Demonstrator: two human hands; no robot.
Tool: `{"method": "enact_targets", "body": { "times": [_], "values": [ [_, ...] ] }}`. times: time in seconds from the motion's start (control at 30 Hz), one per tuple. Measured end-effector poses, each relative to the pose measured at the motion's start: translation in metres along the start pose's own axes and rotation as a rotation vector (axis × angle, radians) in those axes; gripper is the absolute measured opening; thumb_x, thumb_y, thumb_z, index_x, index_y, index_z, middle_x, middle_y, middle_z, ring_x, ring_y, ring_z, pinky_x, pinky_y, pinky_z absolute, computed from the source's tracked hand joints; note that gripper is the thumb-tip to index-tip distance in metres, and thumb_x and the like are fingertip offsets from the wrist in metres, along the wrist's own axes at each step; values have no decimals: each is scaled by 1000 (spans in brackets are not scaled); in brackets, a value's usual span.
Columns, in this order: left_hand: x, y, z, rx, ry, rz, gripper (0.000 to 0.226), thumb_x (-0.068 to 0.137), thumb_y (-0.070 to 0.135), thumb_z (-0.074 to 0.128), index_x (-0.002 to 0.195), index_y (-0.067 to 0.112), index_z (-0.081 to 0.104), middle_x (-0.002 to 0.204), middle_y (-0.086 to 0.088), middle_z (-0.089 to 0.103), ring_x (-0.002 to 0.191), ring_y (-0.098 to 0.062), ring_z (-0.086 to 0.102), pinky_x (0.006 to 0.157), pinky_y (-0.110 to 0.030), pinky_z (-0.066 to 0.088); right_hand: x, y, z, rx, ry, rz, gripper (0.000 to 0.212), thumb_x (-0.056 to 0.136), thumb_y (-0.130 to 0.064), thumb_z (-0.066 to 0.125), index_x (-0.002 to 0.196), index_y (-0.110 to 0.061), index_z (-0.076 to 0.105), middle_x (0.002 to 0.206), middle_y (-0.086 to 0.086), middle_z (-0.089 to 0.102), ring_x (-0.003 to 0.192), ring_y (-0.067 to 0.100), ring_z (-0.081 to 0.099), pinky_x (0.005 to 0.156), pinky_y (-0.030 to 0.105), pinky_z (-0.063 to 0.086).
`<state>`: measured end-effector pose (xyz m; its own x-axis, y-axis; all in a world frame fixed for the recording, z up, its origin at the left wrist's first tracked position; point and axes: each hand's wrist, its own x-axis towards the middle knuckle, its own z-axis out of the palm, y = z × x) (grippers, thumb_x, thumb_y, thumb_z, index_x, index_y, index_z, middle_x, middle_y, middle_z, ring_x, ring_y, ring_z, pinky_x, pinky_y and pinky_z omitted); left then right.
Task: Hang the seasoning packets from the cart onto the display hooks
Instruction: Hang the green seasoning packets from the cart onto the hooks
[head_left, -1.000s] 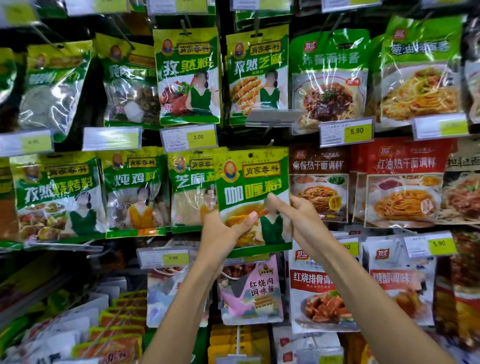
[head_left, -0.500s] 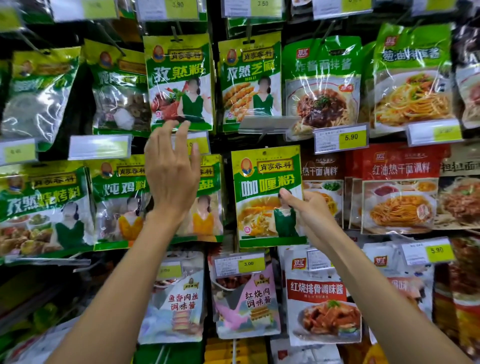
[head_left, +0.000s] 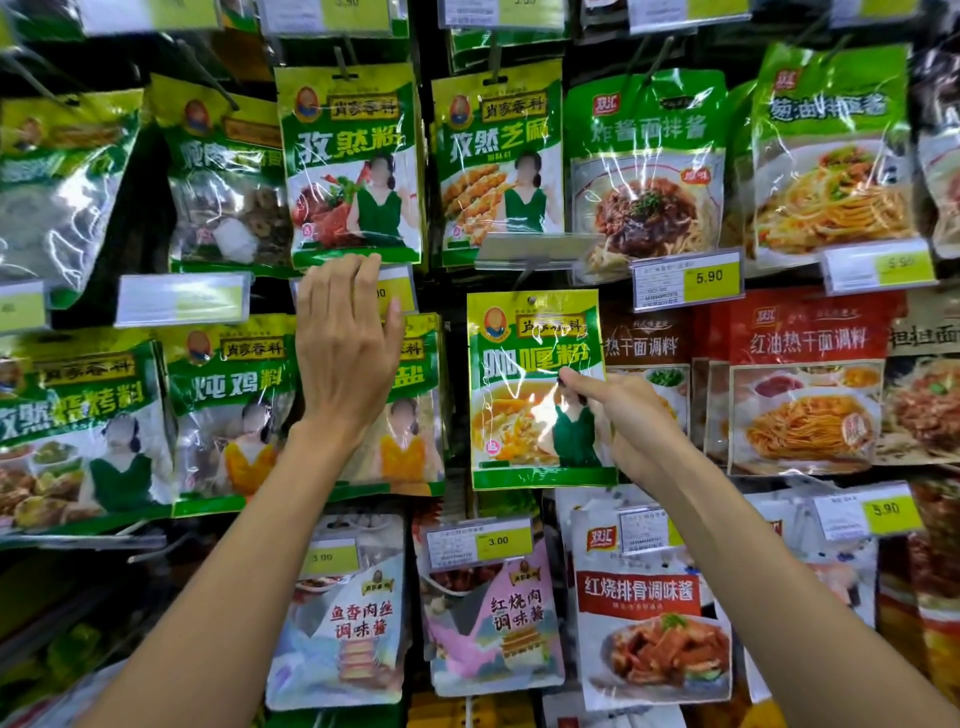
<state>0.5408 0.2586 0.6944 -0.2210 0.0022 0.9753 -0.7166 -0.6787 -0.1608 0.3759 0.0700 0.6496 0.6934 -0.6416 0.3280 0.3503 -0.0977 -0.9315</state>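
A green and yellow curry seasoning packet (head_left: 524, 415) hangs upright in the middle row of the display, its hole at a hook under a flipped-up price tag holder (head_left: 535, 244). My right hand (head_left: 618, 415) pinches the packet's right edge between thumb and fingers. My left hand (head_left: 345, 343) is raised with straight fingers, fingertips on the price tag (head_left: 400, 291) over the neighbouring green packet (head_left: 415, 410), which it partly covers. The cart is out of view.
Rows of hanging packets fill the wall: green seasoning packets (head_left: 353, 166) above and left, red noodle sauce packets (head_left: 800, 384) right, pink and white sauce packets (head_left: 493, 613) below. Yellow price tags (head_left: 685, 280) stick out on hook ends.
My left hand let go of the curry packet and rose to the price tag at the left. My right hand carried the packet right and up to its hook and still pinches it.
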Motion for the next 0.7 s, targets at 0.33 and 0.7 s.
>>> {"method": "enact_targets", "body": {
  "times": [0.33,0.7],
  "values": [
    [-1,-4,-1,-37,7,16,34,97,17,47,122,-5,53,116,-23,58,110,-37,53,104,-46,39,39,9,9,-134,37,75,31,81,-12,69,105,5,60,141,15,49,132,30,43,101,40,38],
    [1,0,-6,-62,-38,-2,34,95,14,48,122,-6,54,117,-24,59,111,-37,54,101,-49,42,59,23,20,-279,187,-39,55,89,-27,68,134,-4,46,142,13,48,133,32,43,108,43,37]
  ]
}}
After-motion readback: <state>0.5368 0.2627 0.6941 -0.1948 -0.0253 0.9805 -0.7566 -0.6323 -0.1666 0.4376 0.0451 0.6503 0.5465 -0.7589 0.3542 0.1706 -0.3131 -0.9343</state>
